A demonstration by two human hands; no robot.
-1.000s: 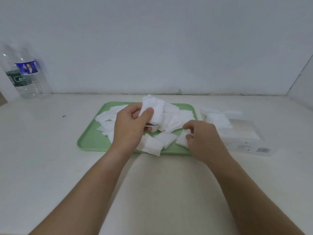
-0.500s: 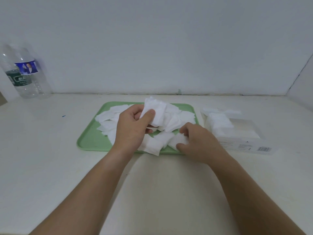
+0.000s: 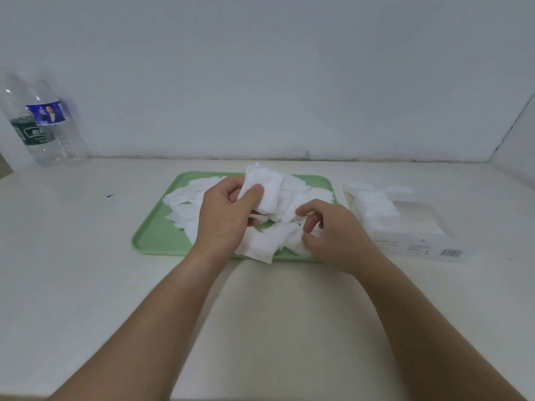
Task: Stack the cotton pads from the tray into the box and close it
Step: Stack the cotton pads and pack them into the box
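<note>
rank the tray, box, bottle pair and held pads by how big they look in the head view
1. tray
2. box and bottle pair: too alike to rank
3. held pads, in the left hand

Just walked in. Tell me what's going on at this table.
A person is gathering cotton pads off the green tray. The left hand grips a small stack of pads above the tray, while the right hand works with curled fingers at the loose pads near the tray's front right; whether one is pinched is unclear. Many more pads lie on the tray. The box to the right is open and partly filled.
</note>
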